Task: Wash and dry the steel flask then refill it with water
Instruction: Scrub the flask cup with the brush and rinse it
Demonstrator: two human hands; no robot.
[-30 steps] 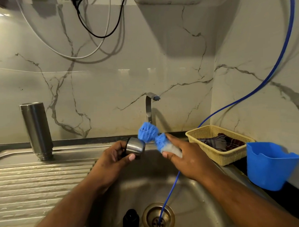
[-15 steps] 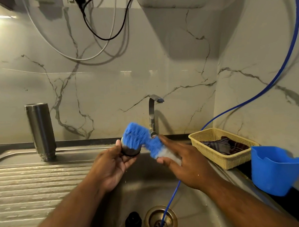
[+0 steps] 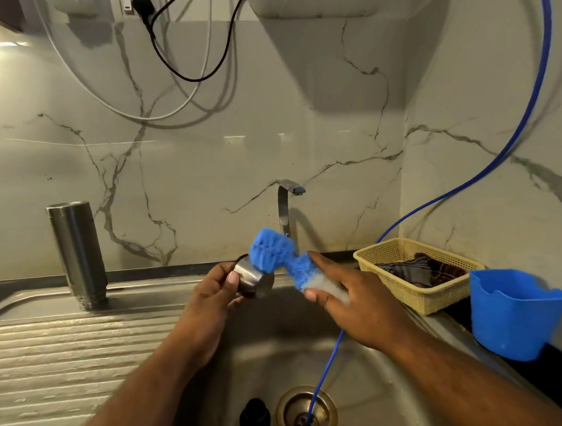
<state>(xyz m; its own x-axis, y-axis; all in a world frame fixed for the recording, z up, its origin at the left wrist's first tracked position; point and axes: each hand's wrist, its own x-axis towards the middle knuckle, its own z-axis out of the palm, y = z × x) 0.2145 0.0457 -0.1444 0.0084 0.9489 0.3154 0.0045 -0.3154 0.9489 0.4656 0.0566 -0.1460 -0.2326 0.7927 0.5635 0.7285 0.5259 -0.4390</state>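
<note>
Brushed steel makes up the ribbed draining board (image 3: 54,351) of the counter, and the steel flask (image 3: 77,254) stands on it near the back left corner, threaded end down, well apart from both hands. Over the sink basin (image 3: 377,385), the left grip (image 3: 209,299) is clamped on a small steel cap (image 3: 255,280), thumb on its near side and fingers curled behind it. The right grip (image 3: 357,303) is wrapped round the pale handle of a blue brush (image 3: 274,248), whose bristle head presses against the top of the cap. A tap (image 3: 286,209) rises at the back edge just behind the brush. A blue hose (image 3: 328,365) comes down along the right wall, passes under the right wrist and ends in the drain (image 3: 294,405); a small black object (image 3: 255,418) sits in the basin just left of the drain. At the right edge of the counter a yellow basket (image 3: 418,290) holds dark cloths (image 3: 414,271), and a blue tub (image 3: 509,315) sits just beside it, nearer the front.
</note>
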